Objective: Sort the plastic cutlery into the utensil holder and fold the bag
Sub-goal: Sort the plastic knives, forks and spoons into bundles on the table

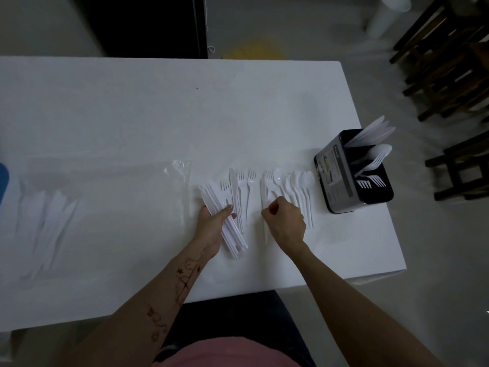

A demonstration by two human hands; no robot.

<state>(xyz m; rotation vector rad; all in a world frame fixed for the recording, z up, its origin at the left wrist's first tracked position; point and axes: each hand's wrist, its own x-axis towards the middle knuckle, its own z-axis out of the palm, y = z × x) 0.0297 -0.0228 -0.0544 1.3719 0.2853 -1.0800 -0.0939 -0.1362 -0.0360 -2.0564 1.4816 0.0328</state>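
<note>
My left hand (211, 229) grips a bundle of white plastic knives (227, 226), blades pointing up-left. My right hand (285, 223) is curled over a white knife (264, 197) lying among loose white forks and spoons (296, 189) spread on the white table (158, 115). A black utensil holder (352, 170) stands at the right with knives, spoons and forks sticking out of it. A clear plastic bag (105, 207) lies flat at the left, with several white knives (50, 223) showing inside it.
The table's right edge runs just past the holder. Dark wooden stools (449, 62) stand on the floor at the right. A blue object (3, 181) pokes in at the far left edge.
</note>
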